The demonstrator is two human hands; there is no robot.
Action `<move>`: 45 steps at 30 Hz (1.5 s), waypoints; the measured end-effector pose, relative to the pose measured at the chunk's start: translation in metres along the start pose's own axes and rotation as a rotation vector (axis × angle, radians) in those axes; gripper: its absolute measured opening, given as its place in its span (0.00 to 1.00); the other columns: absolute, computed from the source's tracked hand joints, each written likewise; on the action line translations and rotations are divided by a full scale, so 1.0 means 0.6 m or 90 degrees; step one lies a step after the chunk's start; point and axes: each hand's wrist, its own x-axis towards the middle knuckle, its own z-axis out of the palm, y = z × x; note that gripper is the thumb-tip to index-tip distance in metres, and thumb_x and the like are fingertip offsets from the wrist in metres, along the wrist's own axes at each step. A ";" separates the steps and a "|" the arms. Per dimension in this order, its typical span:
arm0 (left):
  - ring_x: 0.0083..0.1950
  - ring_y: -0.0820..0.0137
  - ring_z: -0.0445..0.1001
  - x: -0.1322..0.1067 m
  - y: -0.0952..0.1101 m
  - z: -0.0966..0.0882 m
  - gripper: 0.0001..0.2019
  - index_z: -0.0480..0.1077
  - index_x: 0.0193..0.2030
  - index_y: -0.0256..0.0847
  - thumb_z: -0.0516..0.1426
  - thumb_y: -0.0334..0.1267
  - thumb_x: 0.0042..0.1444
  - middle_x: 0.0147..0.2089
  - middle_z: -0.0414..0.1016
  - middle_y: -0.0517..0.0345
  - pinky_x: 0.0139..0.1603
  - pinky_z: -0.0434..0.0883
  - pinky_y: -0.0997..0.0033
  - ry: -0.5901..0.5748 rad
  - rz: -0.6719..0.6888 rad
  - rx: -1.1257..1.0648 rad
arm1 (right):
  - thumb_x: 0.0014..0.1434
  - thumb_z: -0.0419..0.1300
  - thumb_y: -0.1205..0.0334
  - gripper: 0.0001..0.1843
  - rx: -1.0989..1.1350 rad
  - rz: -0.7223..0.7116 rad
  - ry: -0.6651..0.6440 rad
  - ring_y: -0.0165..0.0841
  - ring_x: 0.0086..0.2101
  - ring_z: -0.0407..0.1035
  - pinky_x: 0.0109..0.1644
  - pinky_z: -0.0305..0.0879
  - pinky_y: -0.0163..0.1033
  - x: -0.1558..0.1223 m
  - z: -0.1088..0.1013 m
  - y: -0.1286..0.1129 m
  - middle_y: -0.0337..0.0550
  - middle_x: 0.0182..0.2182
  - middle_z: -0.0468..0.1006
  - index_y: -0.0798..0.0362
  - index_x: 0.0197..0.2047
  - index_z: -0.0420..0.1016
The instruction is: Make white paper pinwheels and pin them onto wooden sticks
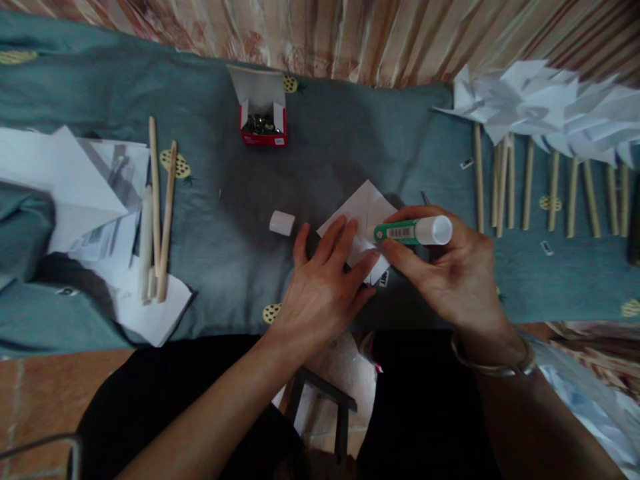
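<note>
A green and white glue stick (pixel 407 231) is gripped in my right hand (pixel 453 267), its tip down against a folded white paper square (pixel 367 203). My left hand (pixel 325 283) lies on that paper with fingers spread, pressing it to the cloth; part of the sheet is hidden under the fingers. Just left of the left hand, the white glue stick cap (pixel 282 223) lies on its side, apart from the fingers.
A red and white box (pixel 264 139) of small metal pieces stands open at the back. Paper pinwheels (pixel 525 100) on wooden sticks lie at the right. Loose white sheets (pixel 55 180) and wooden sticks (pixel 167 227) rest at the left on the green tablecloth (pixel 210 260).
</note>
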 end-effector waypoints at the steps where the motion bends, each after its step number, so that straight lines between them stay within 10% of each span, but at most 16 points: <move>1: 0.70 0.52 0.53 0.000 0.000 0.000 0.21 0.65 0.59 0.46 0.57 0.46 0.60 0.69 0.58 0.44 0.67 0.46 0.34 -0.001 0.000 0.001 | 0.54 0.64 0.62 0.09 -0.003 -0.001 0.004 0.31 0.32 0.73 0.37 0.68 0.37 0.000 0.000 0.000 0.37 0.33 0.80 0.51 0.40 0.76; 34: 0.71 0.50 0.51 -0.001 0.000 0.002 0.22 0.65 0.59 0.45 0.57 0.46 0.59 0.69 0.55 0.38 0.66 0.45 0.33 -0.006 0.001 0.004 | 0.53 0.66 0.59 0.12 0.097 0.045 -0.011 0.35 0.35 0.75 0.41 0.72 0.43 0.014 0.017 0.003 0.40 0.34 0.80 0.51 0.42 0.75; 45: 0.71 0.50 0.52 0.000 0.000 -0.002 0.22 0.64 0.59 0.46 0.58 0.47 0.59 0.70 0.55 0.40 0.66 0.48 0.34 -0.007 0.002 0.014 | 0.52 0.64 0.58 0.04 0.462 0.216 0.026 0.29 0.25 0.71 0.34 0.71 0.37 0.033 0.003 0.033 0.34 0.24 0.75 0.48 0.30 0.73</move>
